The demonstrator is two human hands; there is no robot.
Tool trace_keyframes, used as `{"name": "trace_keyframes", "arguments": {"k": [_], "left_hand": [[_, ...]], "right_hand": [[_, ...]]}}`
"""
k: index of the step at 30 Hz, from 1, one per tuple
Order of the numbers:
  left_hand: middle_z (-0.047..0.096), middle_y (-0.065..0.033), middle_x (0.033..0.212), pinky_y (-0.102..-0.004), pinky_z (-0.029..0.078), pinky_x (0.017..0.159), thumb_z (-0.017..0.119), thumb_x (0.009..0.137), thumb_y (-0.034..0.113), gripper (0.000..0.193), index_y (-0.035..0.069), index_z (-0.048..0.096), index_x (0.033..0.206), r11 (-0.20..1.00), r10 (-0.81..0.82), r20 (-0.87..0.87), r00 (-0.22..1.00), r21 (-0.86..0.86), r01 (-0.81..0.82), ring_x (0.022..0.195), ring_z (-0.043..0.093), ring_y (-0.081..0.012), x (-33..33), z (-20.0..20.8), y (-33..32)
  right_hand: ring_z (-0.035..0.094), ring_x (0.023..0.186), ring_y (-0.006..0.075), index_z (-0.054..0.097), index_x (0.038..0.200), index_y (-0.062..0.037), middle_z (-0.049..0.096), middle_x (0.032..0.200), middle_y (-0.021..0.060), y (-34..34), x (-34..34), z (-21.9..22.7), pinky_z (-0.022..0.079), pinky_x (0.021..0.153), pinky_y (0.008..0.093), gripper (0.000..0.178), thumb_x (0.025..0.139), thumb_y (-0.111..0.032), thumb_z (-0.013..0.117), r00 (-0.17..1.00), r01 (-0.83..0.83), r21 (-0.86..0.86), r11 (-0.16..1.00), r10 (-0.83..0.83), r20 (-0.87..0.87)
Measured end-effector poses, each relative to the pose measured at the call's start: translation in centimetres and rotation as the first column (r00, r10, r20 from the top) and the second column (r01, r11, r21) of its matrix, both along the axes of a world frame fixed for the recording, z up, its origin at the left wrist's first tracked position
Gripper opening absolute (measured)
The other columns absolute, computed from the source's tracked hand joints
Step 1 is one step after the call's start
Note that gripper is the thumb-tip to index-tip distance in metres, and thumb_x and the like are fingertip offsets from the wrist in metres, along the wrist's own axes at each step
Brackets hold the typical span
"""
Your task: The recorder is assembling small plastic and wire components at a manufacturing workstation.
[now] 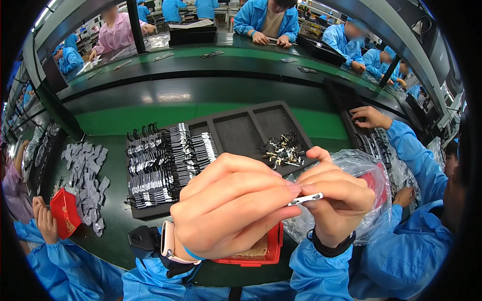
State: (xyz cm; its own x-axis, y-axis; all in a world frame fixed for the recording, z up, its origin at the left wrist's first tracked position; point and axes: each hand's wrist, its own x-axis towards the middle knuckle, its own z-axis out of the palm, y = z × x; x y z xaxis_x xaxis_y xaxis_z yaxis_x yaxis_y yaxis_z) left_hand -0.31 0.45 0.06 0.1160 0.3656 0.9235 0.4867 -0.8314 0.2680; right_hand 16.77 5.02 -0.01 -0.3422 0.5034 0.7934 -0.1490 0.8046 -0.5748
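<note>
My left hand (226, 208) and my right hand (335, 195) meet in front of me, fingertips pressed together. Between them they pinch a small thin white strip with dark spots (305, 199); its other end is hidden by my fingers. Behind my left hand lies a black compartment tray (231, 125). Its left side holds rows of small black and silver parts (150, 168). A heap of tiny loose black, white and gold-coloured parts (284, 150) sits in its right part, just beyond my fingers. Below my hands is a red box (256, 258), partly covered by them.
Clear plastic bags (346, 165) lie at the right, where a co-worker's hand (370, 118) reaches into another black tray (346, 100). At the left are grey pieces (88, 170) and a red box (65, 213) in another person's hand. A green conveyor (241, 62) runs behind.
</note>
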Motion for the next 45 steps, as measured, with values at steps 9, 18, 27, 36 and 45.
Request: {"name": "trace_keyframes", "arguments": {"k": [9,18,27,36,45], "left_hand": [[0.065,-0.0095,0.076,-0.0285,0.049,0.059,0.078,0.063,0.002,0.025,-0.001,0.066,0.086,1.0,0.013,0.009,1.0,0.019,-0.013,0.068,0.063,-0.0218,-0.1,-0.2,-0.2],[0.067,-0.0109,0.078,-0.0261,0.049,0.055,0.075,0.061,0.0,0.025,-0.002,0.067,0.085,0.993,0.075,-0.086,0.993,0.096,-0.067,0.062,0.062,-0.0201,-0.1,-0.4,-0.5],[0.067,-0.0096,0.082,-0.0244,0.049,0.056,0.072,0.066,-0.001,0.02,-0.001,0.068,0.085,0.988,0.125,-0.102,0.987,0.106,-0.114,0.066,0.062,-0.019,0.0,-0.8,-0.6],[0.062,-0.0111,0.1,-0.0274,0.055,0.066,0.068,0.062,0.002,0.038,-0.003,0.066,0.1,0.961,0.034,-0.159,0.987,0.275,0.012,0.082,0.062,-0.0197,-0.6,-1.6,0.5],[0.06,-0.0148,0.093,-0.0286,0.058,0.06,0.069,0.065,0.0,0.022,-0.005,0.066,0.086,0.938,-0.01,-0.193,0.981,0.338,0.076,0.075,0.062,-0.0231,-0.1,-1.6,0.7]], "right_hand": [[0.065,0.077,0.0226,0.068,0.087,-0.0017,0.068,0.083,0.0095,0.1,-0.3,-0.1,0.042,0.088,0.0455,0.02,0.068,0.002,0.07,0.996,-0.082,0.005,0.997,0.082,-0.03],[0.065,0.074,0.022,0.067,0.082,-0.002,0.068,0.078,0.0087,0.2,-0.3,-0.5,0.042,0.088,0.0469,0.016,0.067,0.002,0.07,0.997,-0.067,0.03,0.997,0.067,-0.025],[0.063,0.072,0.021,0.067,0.082,-0.0031,0.066,0.076,0.0071,-0.3,-0.7,-0.2,0.042,0.087,0.0466,0.018,0.065,0.004,0.069,1.0,0.011,0.047,0.999,-0.01,-0.015],[0.063,0.069,0.0186,0.068,0.079,-0.0054,0.066,0.076,0.0044,-0.6,-0.5,0.0,0.042,0.088,0.0454,0.019,0.062,0.002,0.071,0.982,0.17,0.322,0.931,-0.186,0.02],[0.062,0.064,0.0182,0.068,0.075,-0.0026,0.065,0.071,0.0051,-0.8,-0.2,0.3,0.044,0.084,0.0457,0.014,0.061,-0.002,0.072,0.98,0.174,0.354,0.919,-0.197,0.028]]}}
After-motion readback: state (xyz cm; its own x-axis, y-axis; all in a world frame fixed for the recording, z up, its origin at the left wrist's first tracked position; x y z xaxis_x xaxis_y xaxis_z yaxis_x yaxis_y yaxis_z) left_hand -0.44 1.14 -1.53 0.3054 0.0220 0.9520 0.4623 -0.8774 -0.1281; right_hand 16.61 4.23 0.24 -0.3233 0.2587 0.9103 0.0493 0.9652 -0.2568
